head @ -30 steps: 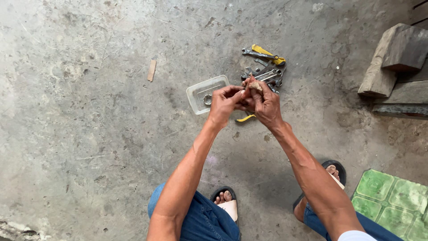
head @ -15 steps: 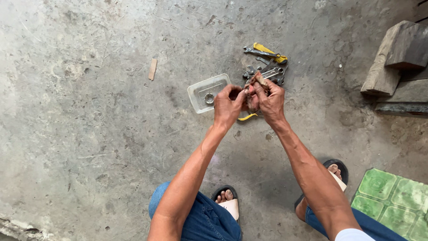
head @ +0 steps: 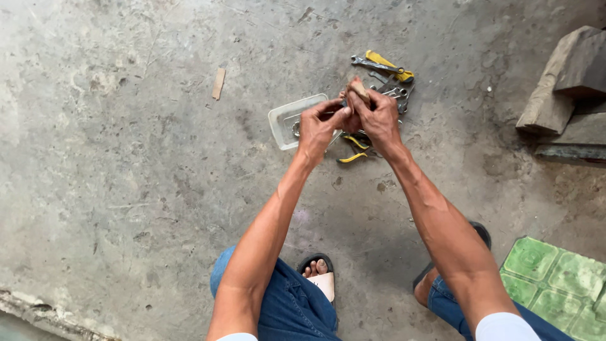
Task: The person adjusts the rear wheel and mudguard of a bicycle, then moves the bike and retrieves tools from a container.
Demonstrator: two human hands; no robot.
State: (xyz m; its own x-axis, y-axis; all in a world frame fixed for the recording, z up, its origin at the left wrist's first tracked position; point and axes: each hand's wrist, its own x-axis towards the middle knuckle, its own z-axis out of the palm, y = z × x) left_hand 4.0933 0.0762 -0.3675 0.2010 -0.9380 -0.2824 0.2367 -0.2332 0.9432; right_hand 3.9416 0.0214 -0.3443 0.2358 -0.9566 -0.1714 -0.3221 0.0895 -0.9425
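Nearby, hands (head: 350, 120) hide tools (head: 385, 79) beside tray (head: 284, 120).

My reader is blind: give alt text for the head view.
Both hands, left hand and right hand, meet around a small brownish piece above a concrete floor. Beneath them lie a clear plastic tray and yellow-handled tools.

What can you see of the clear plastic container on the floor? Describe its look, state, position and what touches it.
The clear plastic container is a shallow rectangular tub with rounded corners, see-through and lidless, sitting flat on the grey concrete floor. It lies slightly askew, just left of a pile of hand tools. At least one small metal ring-like part seems to lie inside. The left hand is raised in front of its right end and hides it; contact cannot be judged.
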